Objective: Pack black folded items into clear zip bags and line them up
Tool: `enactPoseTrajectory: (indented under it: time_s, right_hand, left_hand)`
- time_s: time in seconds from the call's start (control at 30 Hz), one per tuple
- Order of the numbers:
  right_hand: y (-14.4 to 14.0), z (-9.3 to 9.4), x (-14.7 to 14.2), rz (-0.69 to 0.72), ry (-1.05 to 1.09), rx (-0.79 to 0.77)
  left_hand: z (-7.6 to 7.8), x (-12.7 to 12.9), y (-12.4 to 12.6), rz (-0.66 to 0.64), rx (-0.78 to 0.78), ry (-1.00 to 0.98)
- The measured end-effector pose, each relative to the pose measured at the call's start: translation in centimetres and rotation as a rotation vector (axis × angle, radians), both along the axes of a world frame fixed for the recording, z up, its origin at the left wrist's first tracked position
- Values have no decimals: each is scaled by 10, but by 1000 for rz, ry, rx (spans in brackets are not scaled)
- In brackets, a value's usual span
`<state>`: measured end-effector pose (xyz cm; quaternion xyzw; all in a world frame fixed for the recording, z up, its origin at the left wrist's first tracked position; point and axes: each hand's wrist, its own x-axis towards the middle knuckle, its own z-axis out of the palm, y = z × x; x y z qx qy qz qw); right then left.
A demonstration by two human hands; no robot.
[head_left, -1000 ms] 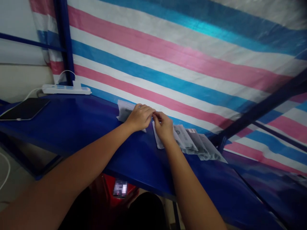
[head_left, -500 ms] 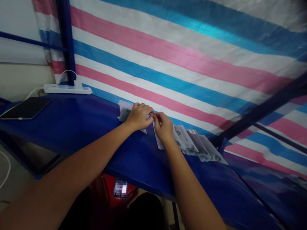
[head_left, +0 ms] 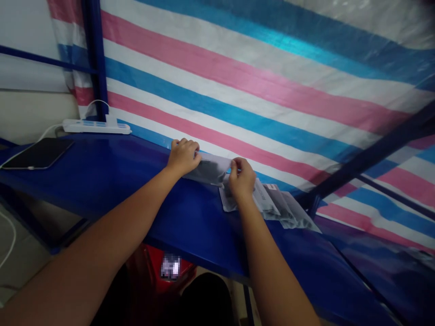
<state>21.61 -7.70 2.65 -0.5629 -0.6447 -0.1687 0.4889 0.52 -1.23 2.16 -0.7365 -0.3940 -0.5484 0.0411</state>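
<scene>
Your 2 hands hold 1 flat grey packet [head_left: 209, 168] between them, lifted just off the blue table [head_left: 102, 176] near its far edge. The packet's long axis runs roughly from 10 o'clock to 4 o'clock, left end higher and farther, right end lower and nearer. Your left hand [head_left: 183, 156] sits at the 10 o'clock end, fingers curled together over the packet's edge, clamped on it; the fingertips themselves are hidden behind the knuckles, so you cannot tell how deep the hold goes. Your right hand [head_left: 242, 177] sits at the 4 o'clock end, thumb and forefinger pinched together on the packet's corner, the other fingers folded under. Both hands touch the packet, so neither is nearer; the span of the packet fills the gap between them. Directly under and at 4 o'clock from your right hand lies a fanned row of similar packets [head_left: 278, 206], flat on the table, overlapping each other, trailing toward a dark blue frame post [head_left: 314, 201]. The held packet's right end hangs just above the nearest of that row. Well apart at 9 o'clock rest a white power strip [head_left: 97, 127] and a dark tablet [head_left: 39, 154]. A striped tarp [head_left: 254, 90] backs the table.
</scene>
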Motion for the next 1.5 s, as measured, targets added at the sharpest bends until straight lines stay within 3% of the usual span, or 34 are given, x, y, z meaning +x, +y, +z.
enactPoseTrajectory:
  time_s: [0.23, 0.63, 0.83, 1.13, 1.27, 1.37, 1.5]
  right_hand:
    - [3, -3, 8, -14, 22, 25]
    - [6, -4, 11, -25, 66, 6]
    - [8, -7, 11, -45, 114, -25]
    - [13, -11, 14, -38, 217, -100]
    - [22, -20, 16, 47, 410, -207]
    - [24, -25, 14, 202, 625, -370]
    - [19, -27, 8, 324, 794, -488]
  left_hand:
    - [-5, -8, 10, 58, -61, -118]
    - [-13, -13, 20, 126, -131, -71]
    - [-26, -8, 24, 88, -144, 58]
    - [-27, -7, 25, 64, -92, 40]
    - [-29, -7, 28, 39, -79, -33]
    - [-33, -4, 34, 5, -173, -204]
    - [-41, 3, 42, -52, -558, -492]
